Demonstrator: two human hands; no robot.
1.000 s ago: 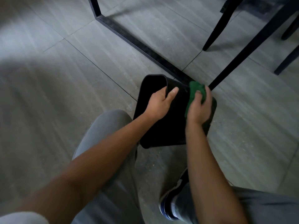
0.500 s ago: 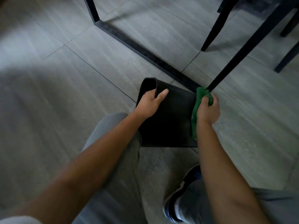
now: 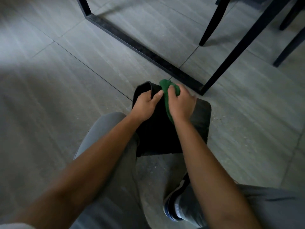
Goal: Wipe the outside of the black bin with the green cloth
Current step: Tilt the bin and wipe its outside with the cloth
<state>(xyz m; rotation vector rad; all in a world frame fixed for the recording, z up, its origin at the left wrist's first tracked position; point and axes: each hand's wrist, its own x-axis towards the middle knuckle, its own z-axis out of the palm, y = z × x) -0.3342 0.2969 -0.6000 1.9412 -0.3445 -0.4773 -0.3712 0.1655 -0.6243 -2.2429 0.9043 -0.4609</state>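
The black bin point(image 3: 156, 134) lies tipped on the grey tiled floor between my knees, its open rim pointing away to the upper left. My left hand point(image 3: 146, 104) grips that rim, thumb on the outer wall and fingers inside. The green cloth point(image 3: 166, 96) is bunched under my right hand point(image 3: 180, 103), which presses it against the bin's upper side right beside the left hand. Part of the cloth hangs down along the bin under my palm.
A black metal table frame bar point(image 3: 142, 48) runs diagonally across the floor just beyond the bin, with its upright leg point(image 3: 231, 53) close on the right. Black chair legs point(image 3: 209, 25) stand further back. My grey-trousered knees and one shoe point(image 3: 175, 207) are below.
My right hand has slid the cloth from the bin's right edge leftward, up to the rim near my left hand. The bin has turned, showing its flat right side.
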